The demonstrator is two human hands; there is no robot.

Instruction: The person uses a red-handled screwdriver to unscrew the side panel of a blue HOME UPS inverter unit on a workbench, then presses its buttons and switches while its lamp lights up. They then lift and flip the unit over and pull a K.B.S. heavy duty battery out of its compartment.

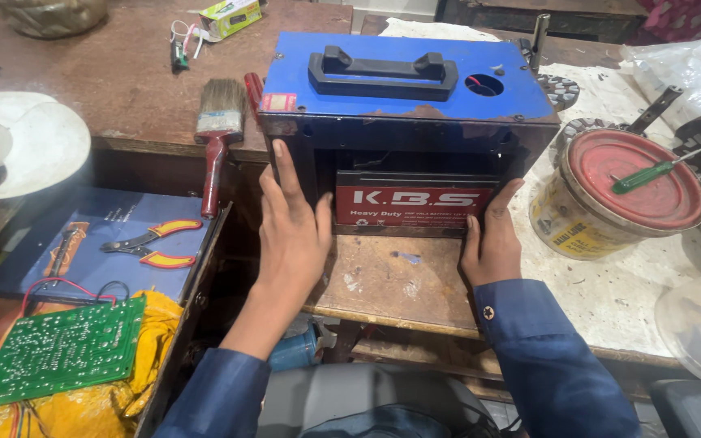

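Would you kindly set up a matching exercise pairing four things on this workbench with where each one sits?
Things:
1. Paintbrush
2. Pliers
3. Green screwdriver
4. Circuit board

Places:
A. On the red lid of the tin
B. On the yellow cloth
C. On the table, left of the blue box
D. On the blue board at lower left

Pairs: 1-C, 2-D, 3-A, 4-B
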